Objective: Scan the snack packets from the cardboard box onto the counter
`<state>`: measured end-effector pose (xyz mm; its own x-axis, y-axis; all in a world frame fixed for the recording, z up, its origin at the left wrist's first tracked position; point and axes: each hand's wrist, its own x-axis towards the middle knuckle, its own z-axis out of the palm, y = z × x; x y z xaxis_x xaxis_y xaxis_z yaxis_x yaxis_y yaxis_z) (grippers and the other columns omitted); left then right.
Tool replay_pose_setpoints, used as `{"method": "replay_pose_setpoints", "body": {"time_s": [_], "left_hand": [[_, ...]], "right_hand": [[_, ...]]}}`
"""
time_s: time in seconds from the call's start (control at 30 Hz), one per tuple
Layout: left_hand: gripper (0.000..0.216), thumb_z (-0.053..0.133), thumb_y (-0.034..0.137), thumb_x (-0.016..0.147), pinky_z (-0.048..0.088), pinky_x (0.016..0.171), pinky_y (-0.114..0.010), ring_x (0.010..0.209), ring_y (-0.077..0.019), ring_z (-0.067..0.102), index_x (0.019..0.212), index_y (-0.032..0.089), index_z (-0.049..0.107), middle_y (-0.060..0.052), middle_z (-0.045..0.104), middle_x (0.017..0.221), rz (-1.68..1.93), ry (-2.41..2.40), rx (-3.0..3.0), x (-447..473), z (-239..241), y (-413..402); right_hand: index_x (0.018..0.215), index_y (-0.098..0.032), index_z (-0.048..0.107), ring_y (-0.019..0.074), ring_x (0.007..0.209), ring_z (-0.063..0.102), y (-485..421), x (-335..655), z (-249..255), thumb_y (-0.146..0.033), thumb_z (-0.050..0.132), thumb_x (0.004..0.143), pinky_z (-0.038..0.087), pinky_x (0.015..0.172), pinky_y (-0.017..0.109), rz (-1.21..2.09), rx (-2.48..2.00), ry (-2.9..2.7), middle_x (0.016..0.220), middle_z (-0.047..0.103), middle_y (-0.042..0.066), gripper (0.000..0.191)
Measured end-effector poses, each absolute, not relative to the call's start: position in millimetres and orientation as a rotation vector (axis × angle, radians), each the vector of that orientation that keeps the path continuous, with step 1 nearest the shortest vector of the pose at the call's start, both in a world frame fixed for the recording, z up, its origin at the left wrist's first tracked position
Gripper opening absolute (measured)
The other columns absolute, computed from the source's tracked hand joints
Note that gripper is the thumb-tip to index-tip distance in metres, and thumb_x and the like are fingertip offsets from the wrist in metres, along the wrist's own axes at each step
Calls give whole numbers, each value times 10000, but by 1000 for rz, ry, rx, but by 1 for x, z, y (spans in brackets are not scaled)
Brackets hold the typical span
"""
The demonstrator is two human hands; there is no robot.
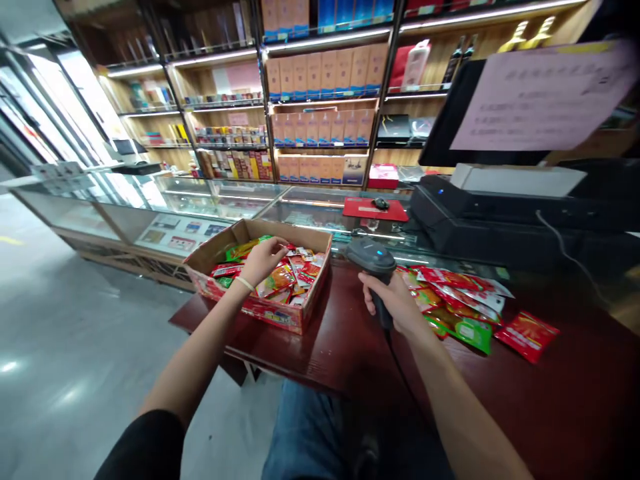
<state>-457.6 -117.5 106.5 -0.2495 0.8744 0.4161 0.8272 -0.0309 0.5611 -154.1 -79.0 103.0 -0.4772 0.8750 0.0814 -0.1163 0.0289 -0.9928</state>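
My left hand (264,259) reaches into an open cardboard box (313,303) full of small red, orange and green snack packets (295,273); its fingers curl over the packets, and whether they grip one is unclear. My right hand (393,300) is closed around the handle of a black barcode scanner (373,258), held upright above the dark red wooden table (340,347). To the right of that hand lies a loose pile of similar packets (460,303) on the table.
A black cash register with its screen (500,200) stands at the back right. A glass counter (225,200) holds a red mat with a mouse (376,208). Shelves of boxed goods (320,107) line the far wall. Open floor lies to the left.
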Motion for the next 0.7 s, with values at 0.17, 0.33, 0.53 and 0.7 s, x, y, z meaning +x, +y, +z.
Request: {"method": "replay_pose_setpoints", "body": {"time_s": [0.17, 0.33, 0.53, 0.7], "left_hand": [[224, 582, 347, 801, 425, 680, -275, 755, -196, 621, 936, 189, 663, -38, 684, 815, 922, 2338, 1801, -502, 83, -123], [271, 575, 395, 794, 433, 689, -285, 756, -202, 610, 939, 177, 645, -50, 666, 825, 836, 2285, 1835, -508, 70, -120], [867, 725, 485, 614, 387, 972, -394, 1200, -343, 507, 1374, 166, 456, -202, 500, 1361, 29, 2030, 2112, -507, 48, -118], [620, 634, 323, 676, 425, 889, -345, 1078, -311, 591, 1278, 188, 580, -164, 620, 1238, -142, 2043, 2099, -504, 53, -118]], "right_hand": [[724, -202, 493, 93, 334, 463, -78, -190, 100, -443, 740, 728, 369, 315, 205, 1623, -793, -1541, 490, 527, -64, 346], [715, -201, 485, 92, 325, 460, -74, -206, 93, -450, 719, 747, 346, 307, 204, 1655, -767, -1553, 487, 528, -59, 343], [721, -204, 482, 94, 334, 462, -73, -205, 87, -424, 740, 728, 367, 312, 205, 1681, -771, -1526, 491, 526, -63, 339], [754, -204, 499, 96, 333, 461, -68, -192, 87, -434, 730, 741, 366, 310, 204, 1676, -762, -1502, 492, 529, -64, 327]]}}
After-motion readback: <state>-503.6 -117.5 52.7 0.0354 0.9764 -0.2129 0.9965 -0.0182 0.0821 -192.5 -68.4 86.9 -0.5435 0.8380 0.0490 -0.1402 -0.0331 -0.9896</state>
